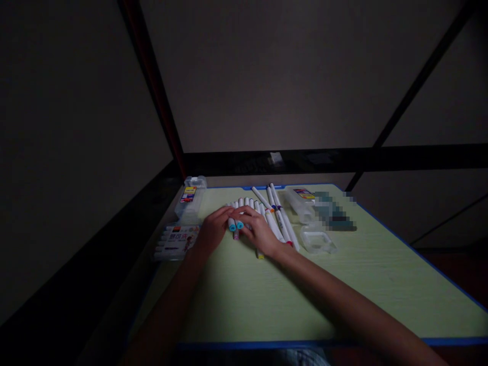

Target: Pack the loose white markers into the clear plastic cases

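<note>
Pretty dim room, with a big greyish wall (pixel 285 76) at the back, a black strip (pixel 343 158) across it and some whitish scrap (pixel 276 159) on that strip. Below is my bench (pixel 267 305), pale green top with blue edging.

Both my hands are near its far side, almost meeting over a bunch of markers. My left hand (pixel 214 229) is closed in on two blue-ended markers (pixel 232 227), which lie side by side between my hands with their ends facing me. My right hand (pixel 261 231) arches over from the other side, thumb apart from the fingers; can't tell if it's actually gripping them too. A pink-ended marker (pixel 236 236) pokes out just underneath.

More white markers (pixel 271 223) are fanned out behind and beside my right hand, and one yellow end (pixel 261 255) sticks out under my wrist.

Off to the left there's a clear box (pixel 186 203) with a bright label, and nearer me a flat pack of markers (pixel 177 244). Right side: another clear box (pixel 301 209), a small clear tray (pixel 317 241) just in front of it, and something pixelated (pixel 335 212), dunno what.
</note>
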The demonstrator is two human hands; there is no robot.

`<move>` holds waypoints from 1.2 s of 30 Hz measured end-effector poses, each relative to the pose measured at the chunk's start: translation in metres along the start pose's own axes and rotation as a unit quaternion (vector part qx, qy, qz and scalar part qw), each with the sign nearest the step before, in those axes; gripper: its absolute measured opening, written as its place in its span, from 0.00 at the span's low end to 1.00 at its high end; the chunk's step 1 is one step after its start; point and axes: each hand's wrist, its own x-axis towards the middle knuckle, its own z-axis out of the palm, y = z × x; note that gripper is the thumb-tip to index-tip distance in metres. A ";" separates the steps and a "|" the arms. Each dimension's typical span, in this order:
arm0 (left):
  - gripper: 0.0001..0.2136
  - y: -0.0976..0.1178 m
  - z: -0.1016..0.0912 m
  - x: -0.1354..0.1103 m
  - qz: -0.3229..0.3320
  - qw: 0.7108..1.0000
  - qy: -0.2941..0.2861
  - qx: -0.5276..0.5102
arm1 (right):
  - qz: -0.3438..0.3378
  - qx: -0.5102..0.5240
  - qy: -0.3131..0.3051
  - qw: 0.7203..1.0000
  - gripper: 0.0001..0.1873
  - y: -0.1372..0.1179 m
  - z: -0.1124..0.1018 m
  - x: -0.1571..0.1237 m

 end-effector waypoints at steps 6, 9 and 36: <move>0.11 -0.005 -0.006 0.001 -0.044 0.998 -0.048 0.002 | 0.014 -0.015 -0.012 1.000 0.12 0.013 0.012 0.008; 0.13 -0.005 -0.009 0.002 -0.081 0.993 -0.089 0.012 | 0.028 -0.020 -0.022 0.999 0.11 0.017 0.016 0.008; 0.12 -0.032 0.007 -0.012 -0.138 0.963 -0.230 0.034 | 0.069 -0.083 -0.150 0.983 0.21 0.021 0.028 -0.001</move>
